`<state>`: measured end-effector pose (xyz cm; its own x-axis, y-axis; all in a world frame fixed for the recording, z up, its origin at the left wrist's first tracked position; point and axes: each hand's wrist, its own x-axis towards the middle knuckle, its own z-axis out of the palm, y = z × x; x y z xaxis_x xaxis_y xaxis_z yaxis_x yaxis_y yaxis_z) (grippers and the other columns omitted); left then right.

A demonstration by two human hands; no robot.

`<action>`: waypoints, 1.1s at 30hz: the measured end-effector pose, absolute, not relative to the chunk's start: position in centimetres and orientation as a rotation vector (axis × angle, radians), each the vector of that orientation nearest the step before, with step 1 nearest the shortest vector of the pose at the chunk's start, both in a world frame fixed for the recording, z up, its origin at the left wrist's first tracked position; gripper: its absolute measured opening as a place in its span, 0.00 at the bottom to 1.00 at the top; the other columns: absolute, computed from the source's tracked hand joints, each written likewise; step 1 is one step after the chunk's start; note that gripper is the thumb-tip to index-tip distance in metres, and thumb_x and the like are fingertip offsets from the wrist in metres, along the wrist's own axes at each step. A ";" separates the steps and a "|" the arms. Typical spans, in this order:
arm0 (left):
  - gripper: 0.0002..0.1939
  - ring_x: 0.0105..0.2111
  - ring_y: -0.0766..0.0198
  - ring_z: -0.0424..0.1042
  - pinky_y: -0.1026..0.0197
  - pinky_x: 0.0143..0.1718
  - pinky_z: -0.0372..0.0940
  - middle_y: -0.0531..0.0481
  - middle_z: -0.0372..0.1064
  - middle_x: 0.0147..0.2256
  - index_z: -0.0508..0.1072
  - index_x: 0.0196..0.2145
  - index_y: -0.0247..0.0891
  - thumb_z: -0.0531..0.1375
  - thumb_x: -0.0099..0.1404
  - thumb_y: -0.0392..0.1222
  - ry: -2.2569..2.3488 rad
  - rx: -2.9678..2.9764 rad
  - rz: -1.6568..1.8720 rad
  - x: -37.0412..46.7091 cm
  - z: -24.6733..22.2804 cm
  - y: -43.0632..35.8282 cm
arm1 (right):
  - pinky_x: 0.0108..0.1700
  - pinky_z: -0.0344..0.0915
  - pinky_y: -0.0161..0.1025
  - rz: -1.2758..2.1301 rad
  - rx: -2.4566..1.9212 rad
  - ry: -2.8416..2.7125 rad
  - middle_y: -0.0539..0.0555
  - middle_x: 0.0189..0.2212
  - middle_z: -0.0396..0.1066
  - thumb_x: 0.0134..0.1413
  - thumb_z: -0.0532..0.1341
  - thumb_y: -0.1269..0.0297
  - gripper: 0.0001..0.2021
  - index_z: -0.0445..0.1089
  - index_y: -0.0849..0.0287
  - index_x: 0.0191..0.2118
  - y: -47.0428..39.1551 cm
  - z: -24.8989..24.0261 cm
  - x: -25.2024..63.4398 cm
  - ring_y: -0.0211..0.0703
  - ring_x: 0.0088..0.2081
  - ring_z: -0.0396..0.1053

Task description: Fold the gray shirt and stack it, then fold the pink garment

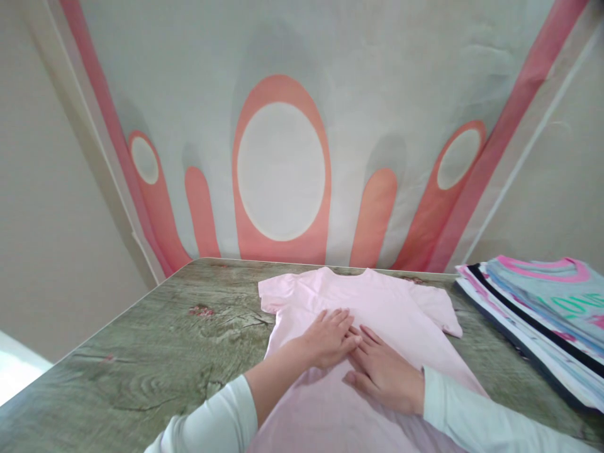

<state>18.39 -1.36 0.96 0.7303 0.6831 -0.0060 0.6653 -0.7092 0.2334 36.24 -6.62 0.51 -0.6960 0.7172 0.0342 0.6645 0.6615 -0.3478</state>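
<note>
Pink shirt (377, 296): hem cut off below; your left hand (331, 338) and right hand (384, 375) hide fabric beneath. Your sleeves (212, 412) leave frame at bottom. Folded stack (533, 333) cropped at right (top garment (538, 283) included).

single view, worn on wearer's head, looking from near side of desk (151, 352), above its top, facing forward and down toward wall (202, 88). wall fills upper half, farther off; desk takes lower part, far edge crossing below mid-frame. pink shirt (401, 314) close, low, right of centre, cut by bottom edge. wall stripes (523, 107) spread apart toward top.
</note>
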 end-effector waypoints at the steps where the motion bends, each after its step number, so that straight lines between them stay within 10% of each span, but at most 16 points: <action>1: 0.31 0.62 0.58 0.39 0.51 0.60 0.38 0.46 0.40 0.63 0.48 0.61 0.38 0.32 0.68 0.57 1.071 2.742 0.136 18.3 0.5 -0.5 | 0.62 0.33 0.55 0.467 -1.150 -2.707 0.60 0.63 0.45 0.57 0.48 0.49 0.32 0.46 0.60 0.63 -6.6 0.4 36.3 0.51 0.63 0.39; 12: 0.27 0.61 0.58 0.43 0.51 0.59 0.40 0.45 0.41 0.63 0.47 0.62 0.36 0.39 0.69 0.49 1.626 2.693 0.028 13.0 0.7 12.1 | 0.63 0.35 0.53 0.520 -1.135 -2.665 0.53 0.64 0.39 0.59 0.46 0.50 0.30 0.41 0.52 0.64 -6.6 0.2 36.5 0.48 0.63 0.39; 25: 0.33 0.62 0.56 0.38 0.49 0.59 0.38 0.44 0.36 0.64 0.42 0.63 0.35 0.35 0.67 0.57 1.593 2.723 0.037 16.5 -1.9 9.2 | 0.63 0.34 0.54 0.537 -1.127 -2.667 0.54 0.64 0.38 0.59 0.45 0.48 0.31 0.42 0.54 0.64 -6.3 -0.1 36.7 0.49 0.63 0.39; 33: 0.27 0.62 0.52 0.39 0.42 0.59 0.31 0.39 0.42 0.62 0.48 0.61 0.32 0.40 0.67 0.46 1.965 2.593 0.062 13.8 1.0 10.4 | 0.63 0.34 0.54 0.536 -1.121 -2.669 0.54 0.64 0.39 0.59 0.45 0.48 0.30 0.41 0.54 0.64 -6.3 -0.1 36.7 0.49 0.63 0.39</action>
<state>13.81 10.44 0.96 0.2722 0.9572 0.0979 0.9615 -0.2667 -0.0660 36.71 -6.31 -0.11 -0.6932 0.7196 0.0411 0.6480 0.6472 -0.4016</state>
